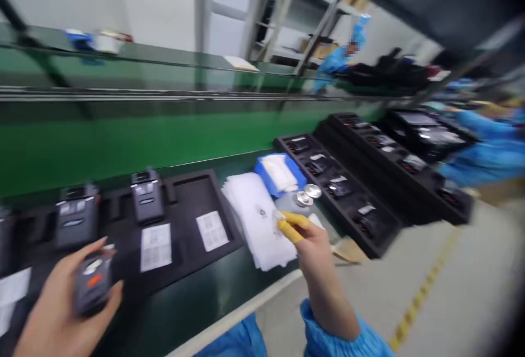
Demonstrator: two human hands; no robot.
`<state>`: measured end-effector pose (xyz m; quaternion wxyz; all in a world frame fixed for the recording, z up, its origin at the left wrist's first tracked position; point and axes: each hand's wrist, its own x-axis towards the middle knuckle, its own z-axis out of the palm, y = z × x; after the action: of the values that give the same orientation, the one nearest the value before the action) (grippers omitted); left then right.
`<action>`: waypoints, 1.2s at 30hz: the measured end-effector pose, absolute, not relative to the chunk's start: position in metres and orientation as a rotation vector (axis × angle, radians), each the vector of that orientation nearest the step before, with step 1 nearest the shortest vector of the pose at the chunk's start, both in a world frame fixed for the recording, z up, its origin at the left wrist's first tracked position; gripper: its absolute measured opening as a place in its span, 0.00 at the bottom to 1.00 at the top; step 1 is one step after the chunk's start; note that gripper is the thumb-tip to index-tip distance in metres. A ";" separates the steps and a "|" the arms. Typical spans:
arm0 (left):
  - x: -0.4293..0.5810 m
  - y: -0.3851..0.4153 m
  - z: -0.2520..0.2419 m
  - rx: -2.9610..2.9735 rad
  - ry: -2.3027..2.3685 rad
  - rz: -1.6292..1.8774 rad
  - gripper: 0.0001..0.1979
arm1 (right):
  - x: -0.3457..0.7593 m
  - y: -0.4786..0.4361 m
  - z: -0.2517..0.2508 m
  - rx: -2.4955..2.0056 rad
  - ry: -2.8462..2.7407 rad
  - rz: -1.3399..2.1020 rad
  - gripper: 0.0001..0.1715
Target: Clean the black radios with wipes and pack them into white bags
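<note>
My left hand [65,302] is wrapped round a small dark grey electronic device [93,283] with an orange mark and a silvery oval on its upturned side. Yellow finger cots cover the thumb and a finger of my right hand [307,234]. They pinch a small whitish wipe [278,221], blurred, over a stack of white sleeves [254,209]. A translucent bottle with a round metal top [304,198] stands just behind that hand. Left of the stack, a black foam tray [191,187] bears grey devices [146,195] and printed white slips [211,230].
A blue box of white wipes [280,173] sits behind the bottle. To the right stand black foam trays [340,193] with several devices. A green ledge [123,127] runs along the back. Co-workers in blue sleeves [488,138] are at the far right and beyond the ledge.
</note>
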<state>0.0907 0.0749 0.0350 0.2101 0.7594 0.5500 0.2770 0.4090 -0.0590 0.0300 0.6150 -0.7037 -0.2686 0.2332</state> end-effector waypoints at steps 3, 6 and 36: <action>0.066 0.057 0.054 2.361 1.615 0.330 0.30 | 0.395 -0.054 0.024 -1.659 -0.636 0.597 0.18; 0.065 0.056 0.062 2.395 1.526 0.001 0.33 | 0.378 -0.045 0.018 -1.617 -0.741 0.681 0.16; 0.102 0.035 0.070 0.786 0.970 0.802 0.15 | 0.260 0.008 0.033 -1.045 -0.423 1.474 0.17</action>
<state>0.1019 0.0353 0.0699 0.7371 0.3578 0.4419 0.3652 0.2598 0.0075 0.0330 0.5995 -0.4505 -0.1826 0.6359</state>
